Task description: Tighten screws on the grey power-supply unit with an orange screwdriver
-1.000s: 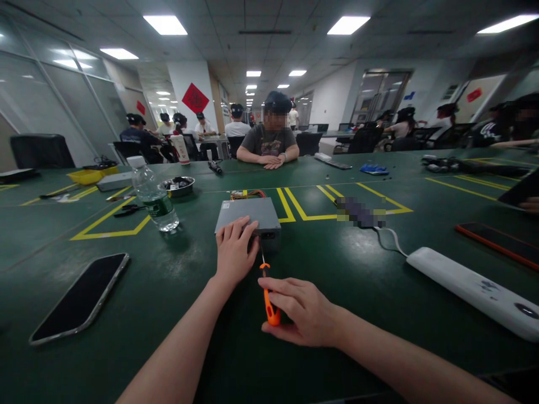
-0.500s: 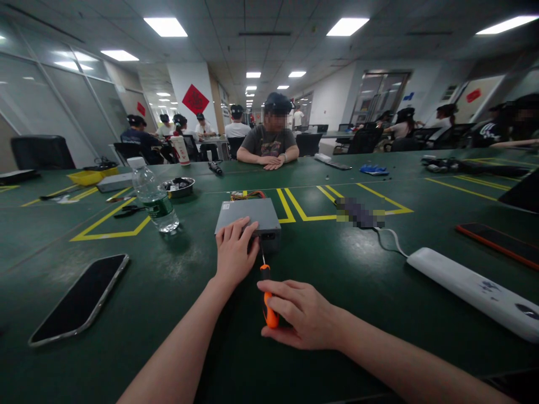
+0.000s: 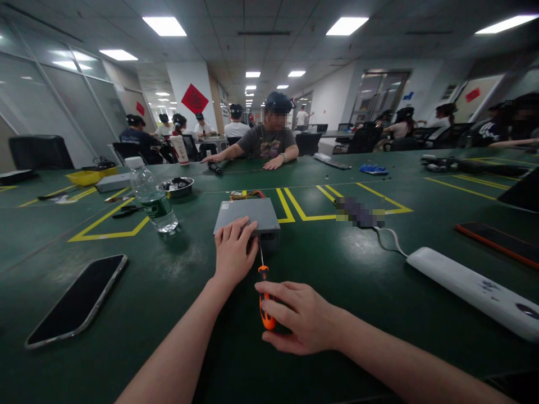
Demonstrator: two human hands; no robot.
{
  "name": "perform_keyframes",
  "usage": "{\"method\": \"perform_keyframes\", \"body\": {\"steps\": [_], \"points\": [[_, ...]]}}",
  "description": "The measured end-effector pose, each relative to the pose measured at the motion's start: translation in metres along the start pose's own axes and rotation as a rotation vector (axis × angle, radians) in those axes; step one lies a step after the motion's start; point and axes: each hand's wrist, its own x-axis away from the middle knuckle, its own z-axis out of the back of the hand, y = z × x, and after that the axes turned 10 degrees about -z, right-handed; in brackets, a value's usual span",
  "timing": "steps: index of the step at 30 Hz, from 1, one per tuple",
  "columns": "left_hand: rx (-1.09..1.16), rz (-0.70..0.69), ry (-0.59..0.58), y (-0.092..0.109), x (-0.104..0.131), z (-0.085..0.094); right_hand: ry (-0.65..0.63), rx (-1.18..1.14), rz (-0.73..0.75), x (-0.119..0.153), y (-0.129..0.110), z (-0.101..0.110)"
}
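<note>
A grey metal box (image 3: 256, 212) with a socket in its near face and coloured wires (image 3: 248, 194) behind it lies on the green table (image 3: 202, 336). My left hand (image 3: 236, 247) rests on its near left edge, fingers spread over the top. In my right hand (image 3: 295, 317) is an orange and black screwdriver (image 3: 266, 311), held by the handle between thumb and fingers. Its shaft points away from me to the box's near face, by my left fingertips; whether the tip touches a screw cannot be made out.
At the left are a water bottle (image 3: 154, 199), a phone (image 3: 78, 300) and a metal bowl (image 3: 179, 187). A white power strip (image 3: 471, 292) lies at the right. Across the table sits a person (image 3: 269, 137), one hand near a dark tool (image 3: 214, 168).
The screwdriver handle has turned and shifted slightly left in my right hand. The person opposite has parted their hands and reached one out to the dark tool.
</note>
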Motion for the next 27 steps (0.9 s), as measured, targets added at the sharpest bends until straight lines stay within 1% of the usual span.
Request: {"method": "perform_keyframes", "body": {"steps": [2,3,8,10,13,15,17,20,24,27], "points": [[0.002,-0.003,-0.001,0.0000,-0.0002,0.0003,-0.046,0.025,0.016,-0.0019,-0.0013,0.0023],[0.003,-0.004,-0.001,0.0000,-0.0002,0.0005,-0.047,0.045,0.021,-0.0027,-0.0016,0.0034],[0.012,-0.010,0.005,-0.0001,-0.0002,0.0013,0.069,0.066,0.003,-0.0014,0.0007,0.0024],[0.015,-0.008,0.011,0.0001,-0.0002,0.0013,0.086,0.047,-0.012,0.0005,0.0014,0.0000],[0.013,-0.003,0.014,0.0003,-0.0004,0.0013,0.025,0.037,-0.023,0.0012,0.0004,-0.0019],[0.012,-0.005,0.008,0.0001,-0.0005,0.0012,-0.040,0.064,-0.010,-0.0001,-0.0011,-0.0011],[0.011,-0.010,0.000,-0.0003,-0.0005,0.0011,-0.068,0.100,0.014,-0.0018,-0.0022,0.0007],[0.014,-0.012,0.002,-0.0011,-0.0003,0.0005,-0.028,0.126,0.023,-0.0025,-0.0023,0.0027],[0.015,-0.015,0.014,-0.0014,0.0001,-0.0005,0.058,0.084,0.015,0.0006,0.0001,0.0017],[0.013,-0.017,0.011,-0.0012,0.0004,-0.0007,0.069,0.053,0.001,0.0023,0.0012,0.0007]]}}
